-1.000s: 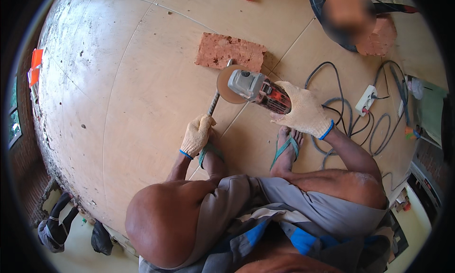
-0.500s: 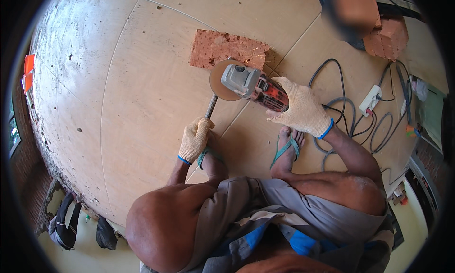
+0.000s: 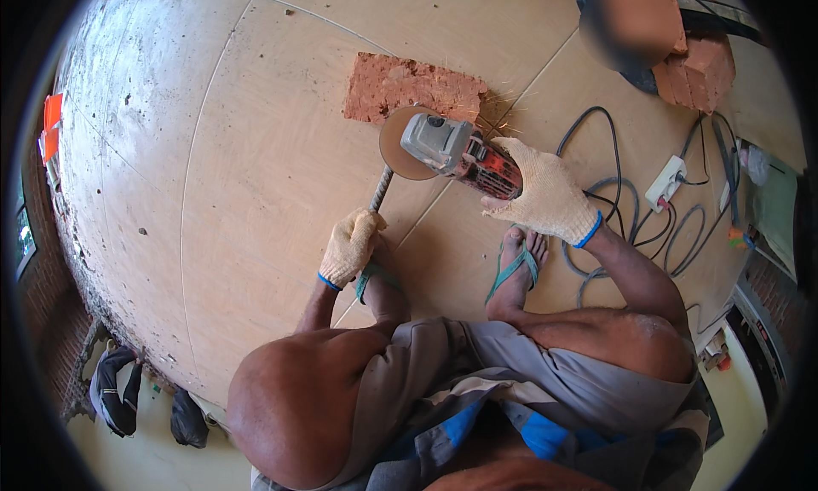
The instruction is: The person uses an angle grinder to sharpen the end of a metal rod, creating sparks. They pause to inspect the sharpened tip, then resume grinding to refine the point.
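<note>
In a pale work glove, my right hand (image 3: 545, 188) is closed around the body of a red and grey angle grinder (image 3: 477, 160). The grinder's round tan disc (image 3: 394, 141) meets the far end of a ribbed metal rod (image 3: 382, 189). My left hand (image 3: 349, 245), gloved too, is closed on the rod's near end, close to my left foot. Behind the disc lies a rough red brick (image 3: 413, 85), partly covered by the grinder. Sparks (image 3: 507, 106) fly off around the brick's right end. Where the disc touches the rod is partly hidden.
Black and grey cables (image 3: 609, 193) loop over the tiled floor (image 3: 264, 193) at the right, beside a white power strip (image 3: 665, 181). Several red bricks (image 3: 699, 69) are piled at the far right. My sandalled feet (image 3: 518, 261) stand close behind the tool.
More sparks now spray to the right of the brick. My hands, the grinder and the rod have barely moved.
</note>
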Motion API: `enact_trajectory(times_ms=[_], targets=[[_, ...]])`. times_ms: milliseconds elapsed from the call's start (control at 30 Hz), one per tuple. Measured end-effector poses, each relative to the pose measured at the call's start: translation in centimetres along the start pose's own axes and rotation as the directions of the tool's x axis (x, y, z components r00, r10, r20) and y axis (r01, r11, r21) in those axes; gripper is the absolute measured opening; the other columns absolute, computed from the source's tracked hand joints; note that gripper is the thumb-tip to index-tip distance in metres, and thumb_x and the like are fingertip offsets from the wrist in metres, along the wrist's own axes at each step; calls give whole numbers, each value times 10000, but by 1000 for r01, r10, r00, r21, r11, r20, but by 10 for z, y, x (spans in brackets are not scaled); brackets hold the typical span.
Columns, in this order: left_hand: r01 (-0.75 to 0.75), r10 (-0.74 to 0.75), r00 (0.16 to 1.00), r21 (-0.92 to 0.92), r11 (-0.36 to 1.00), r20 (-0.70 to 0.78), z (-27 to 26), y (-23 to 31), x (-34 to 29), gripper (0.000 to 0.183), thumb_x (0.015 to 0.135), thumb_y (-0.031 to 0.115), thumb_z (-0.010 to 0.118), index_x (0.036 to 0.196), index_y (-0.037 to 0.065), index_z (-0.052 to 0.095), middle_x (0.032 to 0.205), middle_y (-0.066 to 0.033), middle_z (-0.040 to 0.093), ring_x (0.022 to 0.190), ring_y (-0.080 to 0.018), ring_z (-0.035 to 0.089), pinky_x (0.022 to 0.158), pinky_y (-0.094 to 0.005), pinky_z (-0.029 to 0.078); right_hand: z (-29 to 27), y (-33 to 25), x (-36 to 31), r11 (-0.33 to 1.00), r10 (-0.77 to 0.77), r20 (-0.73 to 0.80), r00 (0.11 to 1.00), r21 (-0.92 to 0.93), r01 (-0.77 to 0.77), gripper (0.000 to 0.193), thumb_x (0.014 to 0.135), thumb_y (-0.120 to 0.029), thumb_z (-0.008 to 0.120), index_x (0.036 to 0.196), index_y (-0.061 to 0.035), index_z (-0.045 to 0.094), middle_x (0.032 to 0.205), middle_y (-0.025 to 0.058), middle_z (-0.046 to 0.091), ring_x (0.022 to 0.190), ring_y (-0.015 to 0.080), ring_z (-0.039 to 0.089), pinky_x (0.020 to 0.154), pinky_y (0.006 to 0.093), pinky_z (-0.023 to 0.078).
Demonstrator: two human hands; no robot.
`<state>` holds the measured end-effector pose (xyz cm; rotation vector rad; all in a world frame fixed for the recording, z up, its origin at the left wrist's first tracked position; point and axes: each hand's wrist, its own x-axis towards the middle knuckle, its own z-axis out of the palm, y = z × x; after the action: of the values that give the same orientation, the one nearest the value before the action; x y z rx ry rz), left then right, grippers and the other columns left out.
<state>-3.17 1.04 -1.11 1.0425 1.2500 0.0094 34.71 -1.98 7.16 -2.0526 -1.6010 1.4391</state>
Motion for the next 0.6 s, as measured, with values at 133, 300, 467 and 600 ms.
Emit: enact_trajectory(times_ms=[133, 300, 467, 600], targets=[[21, -21, 1000, 42, 999, -1, -2, -1, 0, 510, 1187, 394, 467, 986, 18, 747, 722, -12, 565, 644, -111, 523, 621, -320, 449, -1, 0, 2, 999, 28, -19, 999, -15, -29, 839, 819, -345, 981, 1481, -15, 585, 1188, 242, 790, 1102, 406, 796, 951, 480, 627], [-16, 16, 1000, 55, 998, 7, -3, -1, 1, 509, 1189, 394, 466, 985, 20, 745, 727, -11, 570, 647, -108, 526, 619, -320, 449, -1, -1, 0, 1000, -3, -11, 1000, 21, 3, 842, 823, -352, 979, 1484, -12, 582, 1191, 244, 791, 1098, 404, 799, 962, 481, 630], [34, -34, 999, 28, 999, 7, -2, 1, -1, 489, 1192, 384, 472, 996, 29, 745, 732, -4, 577, 656, -103, 535, 627, -307, 454, -1, 2, 1, 999, 30, -5, 1000, 16, -30, 873, 822, -385, 972, 1493, 3, 571, 1171, 253, 791, 1093, 421, 795, 960, 492, 632], [3, -2, 1000, 45, 999, -23, 2, 4, -2, 469, 1189, 378, 494, 1005, 29, 746, 740, -6, 594, 667, -102, 552, 641, -299, 464, 1, 5, 1, 998, -18, -41, 999, -53, 16, 917, 824, -434, 959, 1513, 8, 547, 1138, 271, 790, 1075, 446, 792, 933, 520, 637]])
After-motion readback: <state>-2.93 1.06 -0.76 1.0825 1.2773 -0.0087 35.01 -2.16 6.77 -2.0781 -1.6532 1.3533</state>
